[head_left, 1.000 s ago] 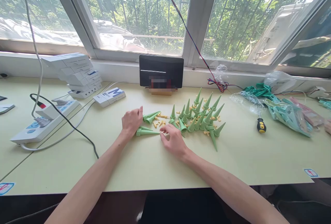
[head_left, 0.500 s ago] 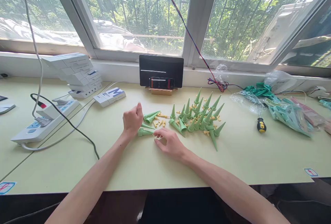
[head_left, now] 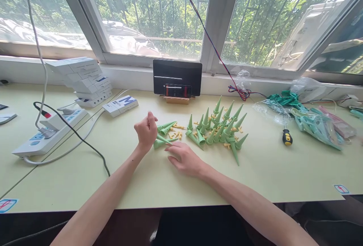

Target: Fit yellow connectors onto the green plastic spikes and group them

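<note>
My left hand (head_left: 146, 131) is curled into a closed grip with the thumb on top. From it a slim green plastic plant-watering spike (head_left: 163, 139) slants down to the right. My right hand (head_left: 183, 158) rests low over the table beside that spike's tip, its thumb and bent fingers apart. Under the held spike lies another green spike (head_left: 159, 144). Just beyond are a pair of green spikes (head_left: 167, 128) and several small yellow valve pieces (head_left: 176, 135). The inside of my left fist is hidden.
A cluster of green spikes with yellow valves (head_left: 219, 126) stands to the right. Farther right lie a screwdriver (head_left: 287, 137) and plastic bags (head_left: 314, 125). A tablet (head_left: 177, 73) with a phone stands at the back. White boxes (head_left: 85, 81) and a power strip (head_left: 51, 134) are left.
The spike at my left hand now tilts down toward my right hand. The lower spike has turned, its tip pointing up and right. My right fingers have drawn slightly back from it.
</note>
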`<move>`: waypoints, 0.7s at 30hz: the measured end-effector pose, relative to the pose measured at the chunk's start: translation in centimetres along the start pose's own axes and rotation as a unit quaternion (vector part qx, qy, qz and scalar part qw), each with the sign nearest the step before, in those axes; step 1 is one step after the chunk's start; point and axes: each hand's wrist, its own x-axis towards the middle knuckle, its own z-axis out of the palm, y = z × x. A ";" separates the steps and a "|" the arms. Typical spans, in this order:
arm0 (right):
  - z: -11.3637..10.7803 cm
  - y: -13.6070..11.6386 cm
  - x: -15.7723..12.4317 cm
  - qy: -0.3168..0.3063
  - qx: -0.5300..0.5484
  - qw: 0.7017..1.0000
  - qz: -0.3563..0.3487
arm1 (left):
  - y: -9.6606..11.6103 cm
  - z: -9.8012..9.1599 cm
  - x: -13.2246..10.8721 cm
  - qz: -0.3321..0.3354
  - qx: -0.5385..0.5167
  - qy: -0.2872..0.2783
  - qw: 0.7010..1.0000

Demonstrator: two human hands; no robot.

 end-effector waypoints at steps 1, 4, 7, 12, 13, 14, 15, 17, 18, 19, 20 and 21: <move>0.0 0.0 0.0 0.005 0.001 1.000 0.005 | 0.0 0.1 -0.1 0.004 -0.004 -0.003 1.000; 0.0 0.1 0.0 0.021 0.009 0.999 0.030 | 0.1 0.3 -0.4 0.011 -0.014 -0.008 1.000; 0.0 0.1 0.1 0.051 0.026 0.996 0.062 | 0.3 0.2 -0.5 0.012 -0.022 -0.004 1.000; -0.3 -0.2 0.3 0.100 0.092 0.985 0.111 | 0.6 0.1 -1.0 0.034 -0.036 -0.006 0.999; -0.3 -0.2 0.3 0.101 0.108 0.982 0.117 | 0.7 0.2 -1.1 0.044 -0.036 -0.012 0.998; -0.3 -0.3 0.4 0.098 0.123 0.980 0.123 | 0.8 0.2 -1.3 0.056 -0.036 -0.019 0.998; -0.2 -0.3 0.4 0.094 0.133 0.978 0.129 | 0.9 0.2 -1.4 0.067 -0.037 -0.027 0.997; -0.1 -0.3 0.3 0.083 0.141 0.977 0.140 | 1.1 0.3 -1.7 0.085 -0.044 -0.040 0.995; -0.1 -0.3 0.3 0.078 0.139 0.977 0.143 | 1.3 0.3 -1.9 0.092 -0.049 -0.045 0.994; 0.0 -0.3 0.3 0.074 0.134 0.978 0.144 | 1.3 0.4 -2.0 0.097 -0.054 -0.048 0.993; 0.1 -0.2 0.2 0.071 0.126 0.979 0.144 | 1.4 0.5 -2.2 0.102 -0.059 -0.051 0.992; 0.1 -0.1 0.1 0.070 0.118 0.980 0.143 | 1.5 0.5 -2.3 0.105 -0.066 -0.053 0.991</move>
